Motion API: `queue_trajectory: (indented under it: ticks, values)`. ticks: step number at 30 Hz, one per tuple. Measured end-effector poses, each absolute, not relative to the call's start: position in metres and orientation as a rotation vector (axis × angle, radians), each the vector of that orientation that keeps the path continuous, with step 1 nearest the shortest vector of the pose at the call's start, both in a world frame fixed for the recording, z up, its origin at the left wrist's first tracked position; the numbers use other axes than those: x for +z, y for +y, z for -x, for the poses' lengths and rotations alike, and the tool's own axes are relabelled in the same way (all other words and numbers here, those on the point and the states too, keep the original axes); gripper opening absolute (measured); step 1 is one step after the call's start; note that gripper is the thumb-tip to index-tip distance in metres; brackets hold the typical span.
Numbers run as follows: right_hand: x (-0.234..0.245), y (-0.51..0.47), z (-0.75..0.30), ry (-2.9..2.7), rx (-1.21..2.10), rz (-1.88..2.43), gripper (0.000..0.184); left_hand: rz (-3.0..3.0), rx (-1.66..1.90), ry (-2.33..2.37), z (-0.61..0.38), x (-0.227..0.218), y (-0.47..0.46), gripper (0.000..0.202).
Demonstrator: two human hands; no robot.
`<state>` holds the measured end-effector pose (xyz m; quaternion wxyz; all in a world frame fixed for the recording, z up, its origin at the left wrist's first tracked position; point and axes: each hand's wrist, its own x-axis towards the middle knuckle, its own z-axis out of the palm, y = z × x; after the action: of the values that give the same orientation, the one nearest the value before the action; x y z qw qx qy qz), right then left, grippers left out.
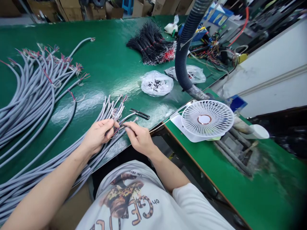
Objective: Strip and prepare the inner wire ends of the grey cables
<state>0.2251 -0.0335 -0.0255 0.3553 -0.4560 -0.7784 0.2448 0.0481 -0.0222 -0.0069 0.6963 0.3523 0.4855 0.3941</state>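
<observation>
Grey cables [72,150] run from the lower left to the middle of the green table, their stripped ends and thin coloured wires fanning out by my hands. My left hand [100,132] is closed in a pinch on a cable end. Close beside it, my right hand [139,135] pinches the thin wires at the same spot; the exact wire between its fingertips is too small to make out. Just beyond my right hand lies a pair of black thread snips [140,113]. A clear plastic bag [157,83] of small dark pieces sits farther off.
A larger heap of grey cables [35,89] covers the left of the table [105,54]. Bundled black wires [153,44] lie at the back. A ribbed black hose [183,57] hangs near a white fan [207,119] on the right bench [203,169].
</observation>
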Motion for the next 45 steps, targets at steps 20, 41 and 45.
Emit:
queue_trajectory:
  ticks: [20,41,45]
  values:
    - [-0.006,-0.048,-0.210,-2.112,0.528,0.652,0.026,-0.850,0.922,1.197,-0.055,-0.017,-0.020,0.040]
    - [-0.011,-0.036,-0.271,-2.204,0.283,1.174,0.018,-1.809,0.917,1.377,-0.057,-0.022,-0.040,0.030]
    - [-0.011,-0.035,-0.269,-2.223,0.239,1.147,0.019,-1.893,0.961,1.370,-0.057,-0.022,-0.040,0.028]
